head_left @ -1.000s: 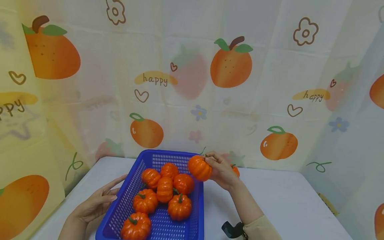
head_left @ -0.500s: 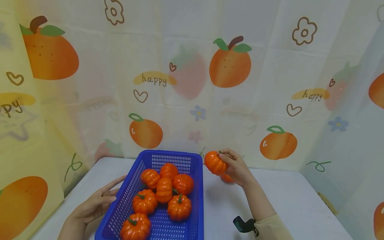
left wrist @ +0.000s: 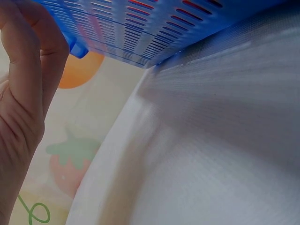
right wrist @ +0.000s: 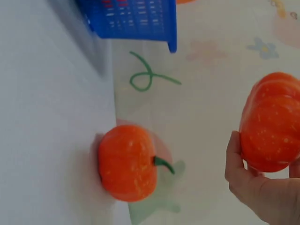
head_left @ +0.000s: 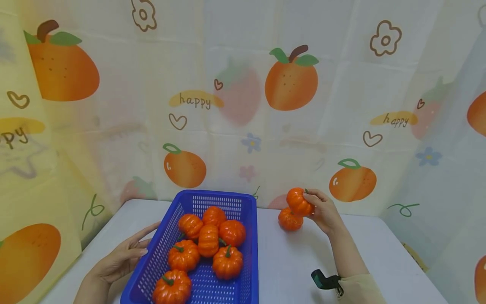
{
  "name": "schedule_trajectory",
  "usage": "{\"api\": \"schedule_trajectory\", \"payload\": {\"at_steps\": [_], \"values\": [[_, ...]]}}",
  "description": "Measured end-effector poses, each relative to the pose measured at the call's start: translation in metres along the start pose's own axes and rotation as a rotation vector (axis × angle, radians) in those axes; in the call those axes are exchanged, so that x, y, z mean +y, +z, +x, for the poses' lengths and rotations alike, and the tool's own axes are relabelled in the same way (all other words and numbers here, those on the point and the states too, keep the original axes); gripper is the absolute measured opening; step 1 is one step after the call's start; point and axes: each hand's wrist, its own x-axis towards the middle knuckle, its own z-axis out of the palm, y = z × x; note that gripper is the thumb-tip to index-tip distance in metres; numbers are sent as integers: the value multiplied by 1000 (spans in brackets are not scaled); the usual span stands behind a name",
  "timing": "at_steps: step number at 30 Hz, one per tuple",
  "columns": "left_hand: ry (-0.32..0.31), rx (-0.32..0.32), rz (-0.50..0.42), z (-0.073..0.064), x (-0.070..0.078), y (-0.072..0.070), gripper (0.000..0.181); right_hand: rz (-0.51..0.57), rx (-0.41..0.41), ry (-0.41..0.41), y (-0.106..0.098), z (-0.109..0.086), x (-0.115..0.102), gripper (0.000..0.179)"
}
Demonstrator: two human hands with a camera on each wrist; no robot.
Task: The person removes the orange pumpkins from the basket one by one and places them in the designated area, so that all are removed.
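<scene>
My right hand grips a small orange pumpkin above the table, right of the basket. In the right wrist view that held pumpkin is clear of the table. Another pumpkin, green-stemmed, stands on the table just below and behind it. My left hand is at the left side of a blue plastic basket, its fingers fairly straight along the outer wall. In the left wrist view the fingers lie beside the basket wall; contact is hard to tell. Several pumpkins lie inside the basket.
The white table carries the basket and the pumpkin on the right. A printed curtain hangs behind the table's back edge and along the sides. A black device is strapped at the right wrist.
My right hand has carried its pumpkin rightward, from over the basket's right rim to above the table near the standing pumpkin. My left hand and the basket have stayed in place.
</scene>
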Motion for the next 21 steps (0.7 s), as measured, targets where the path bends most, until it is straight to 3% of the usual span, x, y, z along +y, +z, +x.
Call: {"api": "schedule_trajectory", "payload": {"at_steps": [6,13,21], "values": [[3,2,-20,-1,-1,-1,68,29,188,41,-22,4,5,5],[-3,13,-15,-1,-1,0,68,-29,429,47,-41,7,20,5],[0,20,-2,-1,-1,-1,67,-92,571,-15,-56,12,42,15]]}}
